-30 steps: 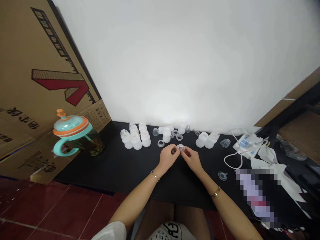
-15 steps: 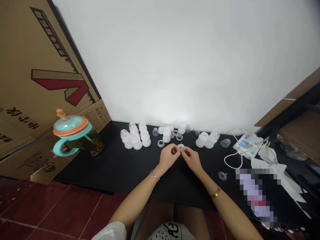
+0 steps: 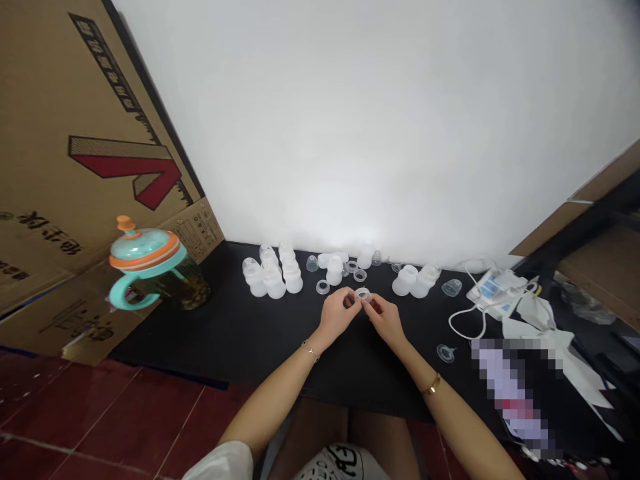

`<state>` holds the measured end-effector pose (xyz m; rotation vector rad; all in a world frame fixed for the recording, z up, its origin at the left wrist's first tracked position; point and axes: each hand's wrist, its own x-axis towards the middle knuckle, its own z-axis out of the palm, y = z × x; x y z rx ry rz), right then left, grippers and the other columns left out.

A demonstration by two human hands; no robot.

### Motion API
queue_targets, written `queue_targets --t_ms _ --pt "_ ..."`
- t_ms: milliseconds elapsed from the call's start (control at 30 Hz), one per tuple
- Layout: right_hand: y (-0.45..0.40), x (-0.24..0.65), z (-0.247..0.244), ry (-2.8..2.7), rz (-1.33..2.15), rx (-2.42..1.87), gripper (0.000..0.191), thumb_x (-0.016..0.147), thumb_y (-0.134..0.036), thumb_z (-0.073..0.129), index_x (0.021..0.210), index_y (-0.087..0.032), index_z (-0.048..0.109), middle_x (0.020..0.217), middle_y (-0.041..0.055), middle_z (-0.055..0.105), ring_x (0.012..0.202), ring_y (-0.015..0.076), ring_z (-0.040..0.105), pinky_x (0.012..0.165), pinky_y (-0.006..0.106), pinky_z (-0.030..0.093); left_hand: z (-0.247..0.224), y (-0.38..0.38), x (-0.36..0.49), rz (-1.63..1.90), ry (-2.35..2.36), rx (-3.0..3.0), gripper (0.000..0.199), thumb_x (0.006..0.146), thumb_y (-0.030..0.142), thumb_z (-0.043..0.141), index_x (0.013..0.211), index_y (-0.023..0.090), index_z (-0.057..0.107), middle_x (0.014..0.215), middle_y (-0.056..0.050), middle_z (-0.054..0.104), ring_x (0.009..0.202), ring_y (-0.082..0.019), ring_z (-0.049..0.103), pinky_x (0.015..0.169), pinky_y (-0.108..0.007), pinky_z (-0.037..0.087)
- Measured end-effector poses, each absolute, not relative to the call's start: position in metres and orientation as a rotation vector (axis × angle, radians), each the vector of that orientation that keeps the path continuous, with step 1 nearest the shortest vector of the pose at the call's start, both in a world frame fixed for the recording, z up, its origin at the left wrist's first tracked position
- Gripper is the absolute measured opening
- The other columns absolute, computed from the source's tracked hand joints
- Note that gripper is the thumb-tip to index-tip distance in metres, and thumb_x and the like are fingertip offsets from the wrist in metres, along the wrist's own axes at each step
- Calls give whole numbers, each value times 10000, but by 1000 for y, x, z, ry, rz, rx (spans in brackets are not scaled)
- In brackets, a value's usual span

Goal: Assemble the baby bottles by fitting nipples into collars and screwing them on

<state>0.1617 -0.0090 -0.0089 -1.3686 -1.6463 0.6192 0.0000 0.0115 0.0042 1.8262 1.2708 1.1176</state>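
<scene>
Pinching clear ring-shaped part [image 3: 363, 293] between left hand [image 3: 338, 313] and right hand [image 3: 387, 320], above middle of black table [image 3: 235, 340]. Crossing table's front edge with both forearms [image 3: 277, 397], facing bottles [image 3: 275, 287] near its back edge, having open room toward its left front.

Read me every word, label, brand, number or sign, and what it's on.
No text is legible enough to quote.
Cardboard box: dark characters, too blurred; small panel, too small; red angular mark.
Clothing: black print, cut off, unclear.
White packet with blue: too small.
Held ring: none visible.
Pixelated item: masked.
</scene>
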Motion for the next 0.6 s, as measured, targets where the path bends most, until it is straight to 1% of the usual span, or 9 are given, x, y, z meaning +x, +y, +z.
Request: queue_targets --t_ms 367,600 --pt "-8 162 -12 -1655 617 -1362 355 930 -496 563 904 -177 718 625 0 592 553 157 535 515 240 424 2 13 0 1117 1265 1816 130 845 298 610 763 198 621 711 29 619 653 -129 548 640 -251 386" --pt "-8 162 -11 -1662 599 -1357 360 933 -494 564 897 -175 727 619 -1 587 553 152 518 520 237 415 1 13 0 1132 1262 1824 155 853 307 602 750 192 606 687 33 590 637 -122 533 621 -246 369"
